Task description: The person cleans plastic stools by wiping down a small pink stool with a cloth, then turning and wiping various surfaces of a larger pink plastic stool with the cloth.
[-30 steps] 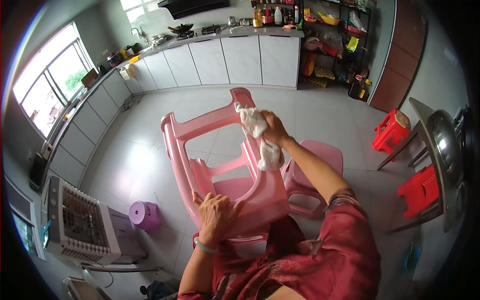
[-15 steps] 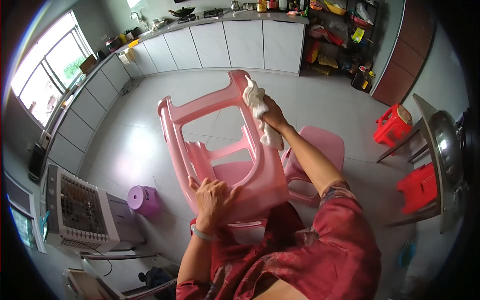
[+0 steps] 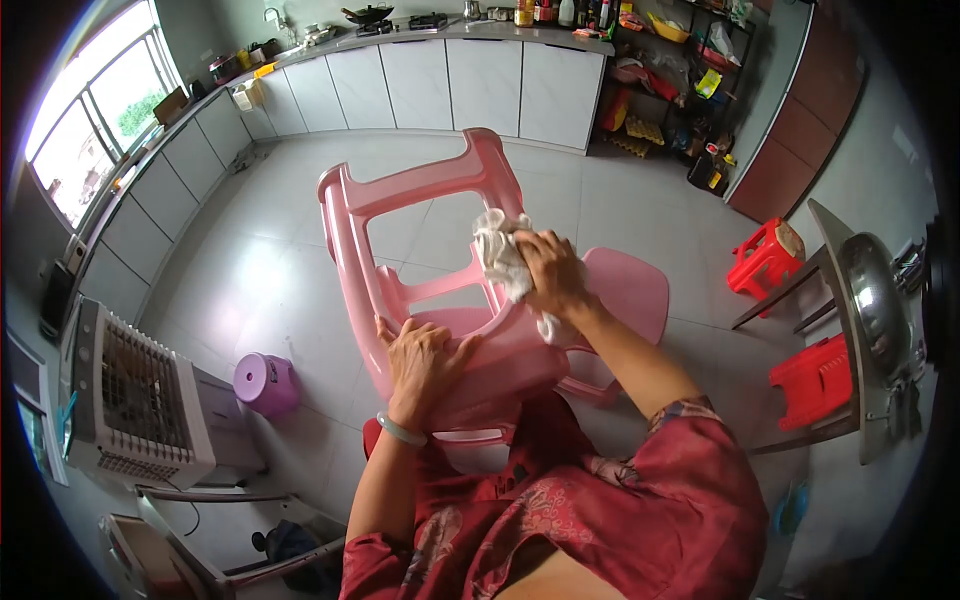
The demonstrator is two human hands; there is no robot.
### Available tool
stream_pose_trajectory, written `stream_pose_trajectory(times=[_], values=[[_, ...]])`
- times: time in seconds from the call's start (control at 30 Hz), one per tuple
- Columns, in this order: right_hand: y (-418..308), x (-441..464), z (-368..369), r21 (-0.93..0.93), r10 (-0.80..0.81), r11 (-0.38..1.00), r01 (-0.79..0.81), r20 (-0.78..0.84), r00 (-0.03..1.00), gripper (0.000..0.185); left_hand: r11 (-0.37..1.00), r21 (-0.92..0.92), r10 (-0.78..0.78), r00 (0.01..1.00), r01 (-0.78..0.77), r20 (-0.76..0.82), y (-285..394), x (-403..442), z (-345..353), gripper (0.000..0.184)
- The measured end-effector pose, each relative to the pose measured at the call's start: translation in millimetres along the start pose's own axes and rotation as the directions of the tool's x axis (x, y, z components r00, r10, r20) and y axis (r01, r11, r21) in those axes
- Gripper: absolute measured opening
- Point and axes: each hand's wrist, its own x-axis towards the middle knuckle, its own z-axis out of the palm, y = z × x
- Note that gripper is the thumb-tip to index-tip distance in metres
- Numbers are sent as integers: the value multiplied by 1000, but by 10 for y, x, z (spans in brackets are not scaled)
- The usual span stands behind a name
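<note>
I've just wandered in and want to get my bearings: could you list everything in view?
Tilted stool: 1, pink, before the person
Second stool: 1, pink, floor, right
Cloth: 1, white, against the tilted stool
Small stool: 1, purple, floor, left
Red stool: 1, red, floor, right
Plastic item: 1, red, beside the table
Table: 1, greyish, right
Metal pan: 1, silver, on the table
Air cooler: 1, grey-white, left
Cabinets: several, white, far and left
Wok: 1, black, far counter
Counter: 1, grey, above the cabinets
Window: 1, bright, left
Small kitchen goods: too many to count, mixed colours, counter and shelves
Bracelet: 1, pale, left wrist
Sleeves: 2, red, both arms
Left hand: 1, bare, on the tilted stool
Right hand: 1, bare, holding the cloth
</note>
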Motion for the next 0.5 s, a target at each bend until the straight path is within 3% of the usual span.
stream_pose_trajectory(times=[0.13,0.2,0.3,0.4,0.43,0.5], values=[[-509,-524,-301,-55,18,998,-18,3,1000,53,999,6,-48,997,48,61,29,40,-27,42],[-824,-641,-386,25,32,999,-33,5,999,55,998,-36,-58,996,60,61,3,23,4,39],[-1215,-631,-411,51,-34,998,30,63,997,55,960,-225,-156,986,166,61,-106,18,45,33],[-1523,-514,-325,95,-124,989,114,106,987,54,784,-611,-182,981,105,-64,-209,24,20,34],[-1640,-423,-327,203,-106,976,81,115,988,60,791,-607,-152,985,73,-79,-200,3,-66,45],[-1740,-320,-151,313,-47,950,-4,156,987,66,538,-842,-199,975,22,-102,-324,-26,60,44]])
